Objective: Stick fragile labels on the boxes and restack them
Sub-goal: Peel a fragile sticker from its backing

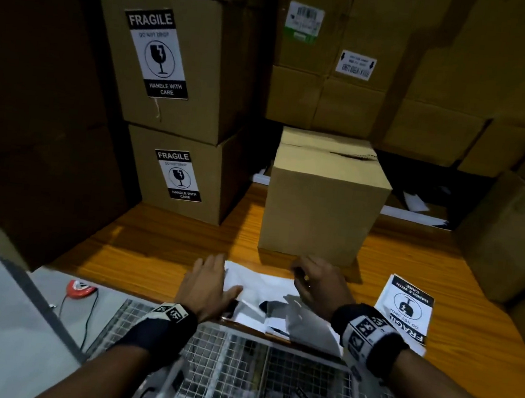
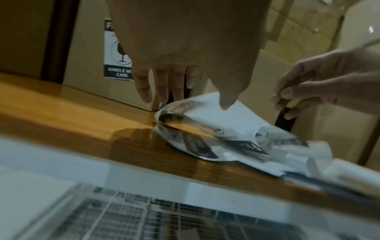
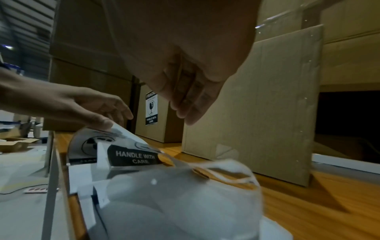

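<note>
A fragile label (image 1: 259, 282) lies on the wooden table (image 1: 153, 252), its left edge curled upward (image 2: 236, 123). My left hand (image 1: 212, 277) holds that raised edge between the thumb and straight fingers (image 3: 107, 113). My right hand (image 1: 314, 281) hovers over the label's right side with fingers loosely bent (image 3: 189, 107), and nothing shows between them. Just behind the hands stands a plain cardboard box (image 1: 321, 204) with no label. Two stacked boxes at the left, upper (image 1: 178, 62) and lower (image 1: 180, 175), each carry a fragile label.
A stack of fragile labels (image 1: 404, 308) lies at the right on the table. Blurred translucent backing paper (image 3: 185, 203) sits at the near edge. Cardboard boxes wall in the back and both sides. A wire basket (image 1: 238, 373) stands below the table's front edge, a red object (image 1: 78, 288) to its left.
</note>
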The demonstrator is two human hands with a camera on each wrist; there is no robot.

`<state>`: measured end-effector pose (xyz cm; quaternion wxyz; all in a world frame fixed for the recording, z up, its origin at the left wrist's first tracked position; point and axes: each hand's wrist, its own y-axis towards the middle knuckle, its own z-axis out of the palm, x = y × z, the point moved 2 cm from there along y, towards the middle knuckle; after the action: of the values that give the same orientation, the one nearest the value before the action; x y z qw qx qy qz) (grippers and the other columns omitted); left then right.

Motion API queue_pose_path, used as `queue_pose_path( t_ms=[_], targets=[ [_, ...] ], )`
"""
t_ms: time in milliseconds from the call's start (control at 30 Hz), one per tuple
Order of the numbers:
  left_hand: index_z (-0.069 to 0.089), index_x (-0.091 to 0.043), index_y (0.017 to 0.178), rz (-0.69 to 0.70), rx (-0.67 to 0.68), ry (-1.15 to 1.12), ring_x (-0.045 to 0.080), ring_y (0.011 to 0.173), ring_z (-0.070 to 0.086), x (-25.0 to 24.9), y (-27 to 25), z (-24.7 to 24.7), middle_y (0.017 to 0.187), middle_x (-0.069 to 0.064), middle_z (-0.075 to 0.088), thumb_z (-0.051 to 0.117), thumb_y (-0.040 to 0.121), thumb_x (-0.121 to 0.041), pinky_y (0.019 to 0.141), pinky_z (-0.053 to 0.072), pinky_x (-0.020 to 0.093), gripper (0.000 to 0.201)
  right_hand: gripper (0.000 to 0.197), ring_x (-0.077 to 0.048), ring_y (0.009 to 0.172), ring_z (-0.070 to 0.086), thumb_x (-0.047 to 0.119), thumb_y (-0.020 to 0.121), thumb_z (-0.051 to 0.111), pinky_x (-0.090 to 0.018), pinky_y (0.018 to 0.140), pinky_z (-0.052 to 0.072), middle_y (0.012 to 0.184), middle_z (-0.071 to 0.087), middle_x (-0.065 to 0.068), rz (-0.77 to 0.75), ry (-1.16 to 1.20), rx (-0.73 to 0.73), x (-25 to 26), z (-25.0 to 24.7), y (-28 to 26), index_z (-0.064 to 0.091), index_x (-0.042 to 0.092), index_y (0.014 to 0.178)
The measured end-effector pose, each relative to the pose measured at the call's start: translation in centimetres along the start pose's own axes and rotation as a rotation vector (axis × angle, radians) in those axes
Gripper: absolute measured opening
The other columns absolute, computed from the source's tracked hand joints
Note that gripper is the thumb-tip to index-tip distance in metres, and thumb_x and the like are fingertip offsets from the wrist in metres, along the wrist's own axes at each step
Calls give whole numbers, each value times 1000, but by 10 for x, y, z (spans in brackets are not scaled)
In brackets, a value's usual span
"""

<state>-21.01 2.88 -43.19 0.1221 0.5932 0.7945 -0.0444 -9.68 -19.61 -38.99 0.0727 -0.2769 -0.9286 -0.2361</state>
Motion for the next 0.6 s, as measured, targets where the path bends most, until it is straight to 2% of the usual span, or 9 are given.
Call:
queue_pose_path(
  t_ms=[100, 167, 200, 267, 300, 433, 533, 600],
  targets=[
    [43, -20, 133, 82, -38, 106, 27, 116, 45, -3, 2, -2, 129, 5, 46, 54, 93, -53, 89, 48, 39, 53, 19, -22, 94, 59, 26, 93, 55, -34, 77, 48, 105, 63, -1, 56, 33, 157, -11, 3, -11, 64, 18, 108],
    [52, -20, 120, 134, -91, 129, 25, 107, 48, -2, 4, -7, 121, 5, 49, 59, 95, -42, 79, 48, 36, 34, 30, -20, 112, 54, 39, 95, 56, -35, 92, 45, 120, 60, 0, 81, -35, 278, -14, 8, -20, 62, 22, 119],
    [57, -18, 112, 159, -121, 123, 24, 101, 50, -2, 5, -10, 115, 6, 52, 67, 91, -34, 73, 49, 34, 28, 37, -21, 115, 51, 46, 94, 56, -37, 95, 44, 123, 58, 0, 73, -72, 312, -15, 11, -23, 61, 23, 123],
    [61, -14, 104, 200, -179, 95, 24, 93, 53, -4, 8, -16, 109, 7, 55, 79, 80, -17, 64, 52, 31, 30, 48, -25, 115, 50, 55, 90, 55, -41, 93, 45, 124, 57, -2, 42, -128, 323, -14, 15, -25, 58, 24, 127],
    [60, -14, 104, 214, -192, 77, 23, 93, 52, -7, 11, -19, 109, 7, 55, 79, 79, -15, 62, 53, 30, 32, 52, -26, 115, 50, 58, 88, 55, -42, 91, 46, 123, 56, -2, 22, -148, 311, -11, 17, -23, 57, 24, 128],
    [54, -18, 107, 278, -291, 19, 21, 96, 52, -28, 21, -40, 115, 6, 52, 73, 86, -21, 58, 49, 27, 29, 53, -23, 109, 50, 59, 89, 50, -42, 86, 47, 121, 57, -1, -19, -156, 189, 8, 19, -5, 55, 24, 128],
    [58, -14, 108, 386, -392, -81, 22, 95, 56, -47, 24, -60, 114, 8, 54, 66, 90, -22, 65, 53, 29, 21, 30, -23, 93, 56, 39, 92, 57, -38, 75, 49, 106, 62, -2, -14, -87, -29, 17, 10, 9, 63, 20, 114],
    [59, -13, 114, 445, -410, -167, 21, 100, 56, -57, 24, -70, 118, 8, 54, 62, 93, -27, 76, 52, 29, 26, 10, -24, 82, 58, 23, 90, 64, -35, 69, 48, 91, 64, -3, 40, -39, -166, 15, 2, 16, 67, 17, 97]
  ],
)
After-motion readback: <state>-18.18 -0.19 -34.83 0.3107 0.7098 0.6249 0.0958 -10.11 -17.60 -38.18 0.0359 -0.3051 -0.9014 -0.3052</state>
